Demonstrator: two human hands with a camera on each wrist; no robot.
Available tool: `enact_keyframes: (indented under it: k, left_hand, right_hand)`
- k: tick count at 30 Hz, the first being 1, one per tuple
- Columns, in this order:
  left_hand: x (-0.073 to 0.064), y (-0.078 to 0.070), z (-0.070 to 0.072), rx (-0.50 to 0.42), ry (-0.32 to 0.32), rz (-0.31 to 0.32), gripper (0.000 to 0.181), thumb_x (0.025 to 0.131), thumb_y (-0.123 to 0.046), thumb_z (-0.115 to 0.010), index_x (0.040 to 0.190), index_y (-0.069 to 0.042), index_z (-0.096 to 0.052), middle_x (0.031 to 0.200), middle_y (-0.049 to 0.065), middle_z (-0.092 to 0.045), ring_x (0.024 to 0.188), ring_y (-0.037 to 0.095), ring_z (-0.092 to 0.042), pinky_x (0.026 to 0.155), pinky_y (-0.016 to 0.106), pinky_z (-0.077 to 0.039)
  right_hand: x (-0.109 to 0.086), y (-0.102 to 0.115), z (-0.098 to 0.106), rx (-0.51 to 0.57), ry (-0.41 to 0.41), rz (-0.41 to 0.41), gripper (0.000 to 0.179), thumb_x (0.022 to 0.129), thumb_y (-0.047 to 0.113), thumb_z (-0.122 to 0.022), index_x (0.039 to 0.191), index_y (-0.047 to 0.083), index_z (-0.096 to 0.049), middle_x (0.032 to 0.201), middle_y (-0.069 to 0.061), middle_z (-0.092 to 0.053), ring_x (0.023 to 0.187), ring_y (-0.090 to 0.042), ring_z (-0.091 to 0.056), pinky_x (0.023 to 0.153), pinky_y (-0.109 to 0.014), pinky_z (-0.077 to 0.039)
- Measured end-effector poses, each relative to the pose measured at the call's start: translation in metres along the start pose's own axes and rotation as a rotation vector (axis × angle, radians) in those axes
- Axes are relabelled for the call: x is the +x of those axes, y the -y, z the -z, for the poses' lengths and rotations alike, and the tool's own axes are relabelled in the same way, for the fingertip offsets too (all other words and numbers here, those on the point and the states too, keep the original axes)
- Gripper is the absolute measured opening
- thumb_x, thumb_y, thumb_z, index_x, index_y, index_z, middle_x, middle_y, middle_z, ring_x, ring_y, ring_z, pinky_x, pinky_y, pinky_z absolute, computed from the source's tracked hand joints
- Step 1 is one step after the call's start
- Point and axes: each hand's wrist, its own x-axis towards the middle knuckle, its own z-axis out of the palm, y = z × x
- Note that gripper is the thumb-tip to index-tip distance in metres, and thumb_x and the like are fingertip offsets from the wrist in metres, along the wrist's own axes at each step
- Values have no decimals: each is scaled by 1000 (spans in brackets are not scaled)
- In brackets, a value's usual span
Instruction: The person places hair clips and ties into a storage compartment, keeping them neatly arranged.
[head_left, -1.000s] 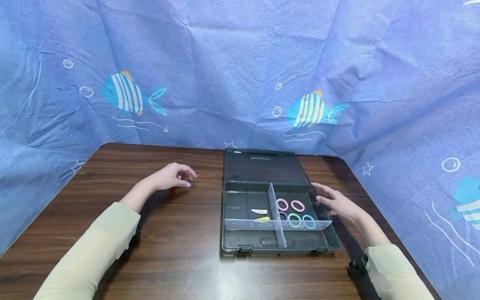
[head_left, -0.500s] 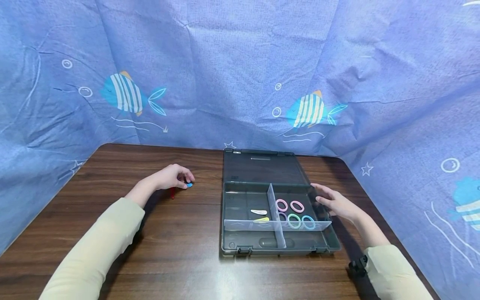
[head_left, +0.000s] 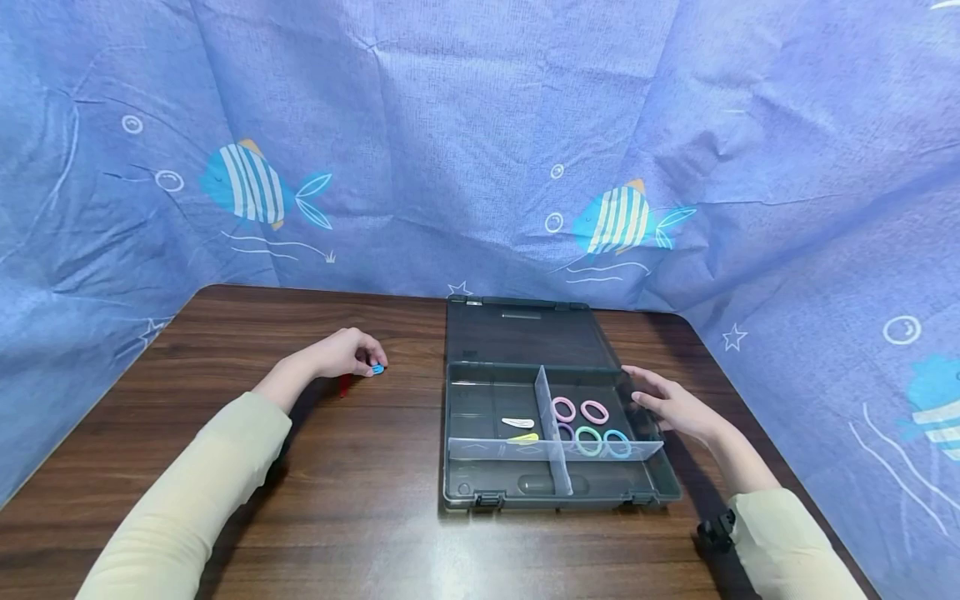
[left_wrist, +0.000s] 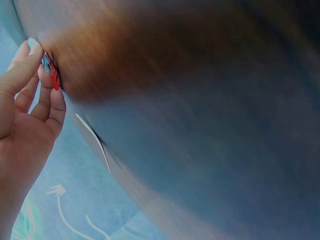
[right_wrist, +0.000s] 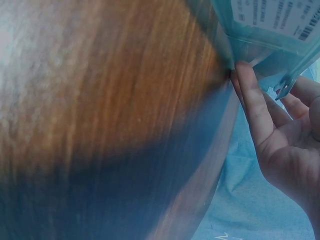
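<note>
My left hand (head_left: 347, 354) is low over the left part of the table, its thumb and fingertips pinching a small blue snap hair clip (head_left: 377, 369). A red hair clip (head_left: 345, 384) lies just below that hand, partly covered by it in the head view. My right hand (head_left: 675, 410) rests against the right side of an open grey see-through box (head_left: 562, 502), thumb by the rim and fingers mostly straight along the wall. In the right wrist view the fingers (right_wrist: 252, 97) touch the box's side low down near the tabletop.
Clear dividers (head_left: 553, 417) split the box. A white clip (head_left: 517, 423) and a yellow clip (head_left: 523, 438) lie in its back left compartment. Several hair ties (head_left: 595, 412) lie in the back right one. The lid (head_left: 525, 337) is folded back toward the blue curtain (head_left: 465, 150).
My left hand has drawn back slightly to the left and closed its fingertips on the blue clip, which now looks tilted up. The right hand and the box have stayed put.
</note>
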Motion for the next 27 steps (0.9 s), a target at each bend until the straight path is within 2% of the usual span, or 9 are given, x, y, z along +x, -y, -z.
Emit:
enact_keyframes:
  k: [7, 14, 27]
  left_hand:
    - [0, 0, 0, 16, -10, -16, 14, 81, -2, -71, 93, -10, -72, 79, -1, -61, 75, 13, -53, 69, 27, -46]
    - [2, 0, 0, -1, 7, -8, 14, 82, -3, -70, 92, -12, -73, 78, -2, -63, 75, 13, -53, 68, 27, -45]
    - [3, -9, 2, -32, 40, -19, 11, 88, -6, -64, 94, -10, -72, 76, -3, -61, 67, 13, -50, 63, 27, -43]
  right_hand:
    - [1, 0, 0, 14, -4, -4, 57, 101, 21, -45, 150, 11, -18, 140, -32, -35, 118, -40, -48, 78, -48, -52]
    - [1, -1, -1, 15, -6, -3, 56, 101, 20, -44, 150, 11, -19, 141, -31, -34, 122, -42, -43, 78, -48, -52]
    - [1, -1, -2, -10, -12, -26, 57, 100, 25, -46, 150, 14, -20, 145, -30, -29, 120, -39, -48, 81, -51, -51]
